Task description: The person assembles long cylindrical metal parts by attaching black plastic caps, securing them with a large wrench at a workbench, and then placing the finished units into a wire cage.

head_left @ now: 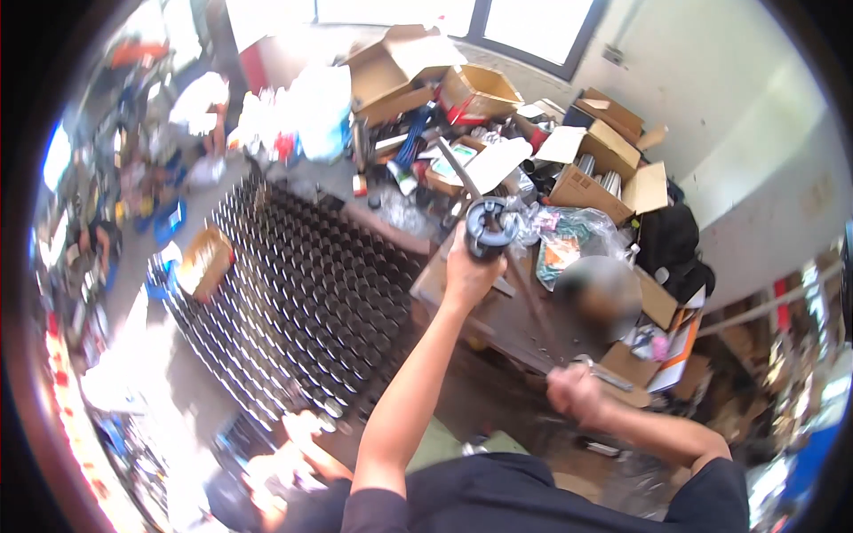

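My left hand (471, 277) is wrapped round a dark, ring-shaped metal part (491, 226) with a notched rim, held up over the workbench. A long dark metal bar (530, 306) crosses behind or through this ring; which of the two I cannot tell. Its far end lies among the clutter, and its near end reaches my right hand (579, 395). That hand is a closed fist, smeared by motion, and seems to grip the bar. Beside the fist, a silver wrench-like tool (611, 377) rests on the bench edge.
Rows of dark cylindrical parts (302, 293) fill the left, with a small cardboard box (205, 262) on them. Open cartons (591, 182) and plastic bags (595, 233) crowd the bench (524, 342). A blurred round shape (600, 298) sits nearby. At lower left, another person's hand (304, 426) shows.
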`<state>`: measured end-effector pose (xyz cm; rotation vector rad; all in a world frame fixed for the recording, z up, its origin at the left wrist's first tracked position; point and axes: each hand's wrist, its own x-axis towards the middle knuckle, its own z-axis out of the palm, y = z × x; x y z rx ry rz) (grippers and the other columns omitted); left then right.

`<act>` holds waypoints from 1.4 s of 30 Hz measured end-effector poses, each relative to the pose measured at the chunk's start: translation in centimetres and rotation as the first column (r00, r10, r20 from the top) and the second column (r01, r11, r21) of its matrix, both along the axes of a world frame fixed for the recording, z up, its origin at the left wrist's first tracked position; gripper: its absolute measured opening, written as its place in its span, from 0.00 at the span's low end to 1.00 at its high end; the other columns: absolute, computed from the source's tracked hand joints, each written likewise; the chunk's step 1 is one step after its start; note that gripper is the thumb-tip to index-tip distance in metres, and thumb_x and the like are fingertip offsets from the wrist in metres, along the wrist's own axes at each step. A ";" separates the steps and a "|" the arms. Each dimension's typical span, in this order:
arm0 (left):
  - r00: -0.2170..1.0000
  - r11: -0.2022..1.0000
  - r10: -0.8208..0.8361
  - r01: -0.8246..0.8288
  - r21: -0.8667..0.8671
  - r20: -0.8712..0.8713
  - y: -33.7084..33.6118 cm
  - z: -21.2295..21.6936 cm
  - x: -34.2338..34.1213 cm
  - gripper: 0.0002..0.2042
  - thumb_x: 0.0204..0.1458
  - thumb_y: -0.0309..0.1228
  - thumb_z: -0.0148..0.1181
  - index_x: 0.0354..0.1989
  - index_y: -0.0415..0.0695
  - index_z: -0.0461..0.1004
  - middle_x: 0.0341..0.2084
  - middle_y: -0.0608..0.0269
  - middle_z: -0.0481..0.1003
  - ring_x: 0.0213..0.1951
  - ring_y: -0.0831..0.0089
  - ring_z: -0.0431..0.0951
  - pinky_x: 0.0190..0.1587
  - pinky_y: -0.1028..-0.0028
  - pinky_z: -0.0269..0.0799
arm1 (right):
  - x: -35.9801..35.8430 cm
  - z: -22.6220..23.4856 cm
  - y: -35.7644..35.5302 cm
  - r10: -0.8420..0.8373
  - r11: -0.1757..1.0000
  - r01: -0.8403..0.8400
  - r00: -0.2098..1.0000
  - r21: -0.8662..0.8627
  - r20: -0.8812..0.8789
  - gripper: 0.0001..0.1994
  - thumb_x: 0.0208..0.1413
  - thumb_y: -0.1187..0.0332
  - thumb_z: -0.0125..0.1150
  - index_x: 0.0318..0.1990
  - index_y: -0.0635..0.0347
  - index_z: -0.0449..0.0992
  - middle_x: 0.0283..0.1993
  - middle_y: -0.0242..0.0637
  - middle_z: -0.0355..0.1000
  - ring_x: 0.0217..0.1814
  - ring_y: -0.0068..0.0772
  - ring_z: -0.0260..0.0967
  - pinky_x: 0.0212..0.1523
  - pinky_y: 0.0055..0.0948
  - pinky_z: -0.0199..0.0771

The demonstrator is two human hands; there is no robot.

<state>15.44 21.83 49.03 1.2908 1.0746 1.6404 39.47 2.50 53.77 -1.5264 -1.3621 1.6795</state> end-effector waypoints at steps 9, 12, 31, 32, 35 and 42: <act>0.178 0.815 -0.580 0.135 -0.564 -0.795 6.3 9.3 -12.4 0.35 0.40 0.41 0.80 0.57 0.40 0.74 0.45 0.50 0.81 0.48 0.58 0.81 0.52 0.61 0.76 | -40.3 -6.9 3.9 -0.443 0.854 0.508 0.597 -0.113 -0.669 0.10 0.65 0.64 0.58 0.37 0.61 0.77 0.23 0.29 0.71 0.23 0.18 0.65 0.26 0.24 0.65; 0.667 0.847 -0.431 0.067 -0.528 -0.607 3.8 4.5 -21.0 0.26 0.56 0.35 0.67 0.61 0.39 0.70 0.31 0.69 0.75 0.33 0.82 0.73 0.33 0.82 0.71 | -36.1 -6.8 5.6 -0.339 0.917 0.394 0.857 0.069 -0.387 0.15 0.61 0.57 0.64 0.36 0.62 0.76 0.24 0.32 0.71 0.26 0.24 0.70 0.30 0.26 0.70; 0.162 0.716 0.114 -0.698 -0.032 -0.980 -3.2 9.5 -2.4 0.09 0.51 0.32 0.59 0.26 0.46 0.85 0.25 0.55 0.83 0.32 0.65 0.86 0.35 0.67 0.82 | 7.8 -0.7 52.3 -0.336 0.355 -0.692 0.534 0.629 0.776 0.06 0.52 0.66 0.62 0.30 0.57 0.82 0.36 0.45 0.79 0.46 0.52 0.76 0.47 0.48 0.74; 0.147 0.737 0.104 -0.676 -0.023 -0.984 -3.5 9.7 -3.0 0.11 0.53 0.31 0.56 0.29 0.46 0.86 0.27 0.55 0.83 0.33 0.63 0.87 0.35 0.67 0.82 | 6.1 -1.7 51.5 -0.415 0.320 -0.654 0.553 0.685 0.722 0.07 0.52 0.65 0.64 0.31 0.58 0.82 0.33 0.49 0.79 0.39 0.57 0.76 0.45 0.53 0.75; -0.094 0.729 0.259 -0.633 0.259 -0.961 -3.3 9.3 -5.4 0.10 0.56 0.32 0.53 0.29 0.46 0.82 0.28 0.53 0.83 0.31 0.58 0.86 0.32 0.63 0.81 | 4.2 -1.5 49.8 -0.463 0.267 -0.694 0.516 0.669 0.720 0.07 0.47 0.65 0.68 0.31 0.55 0.83 0.35 0.47 0.80 0.40 0.53 0.79 0.47 0.48 0.78; -0.201 0.835 0.066 -0.525 0.164 -0.977 -2.7 10.8 -9.2 0.14 0.60 0.42 0.54 0.32 0.45 0.79 0.27 0.53 0.82 0.29 0.55 0.85 0.32 0.58 0.81 | 2.1 0.0 42.7 -0.374 0.579 -0.616 0.380 0.534 0.846 0.13 0.42 0.59 0.72 0.37 0.50 0.85 0.39 0.43 0.81 0.45 0.50 0.79 0.49 0.44 0.80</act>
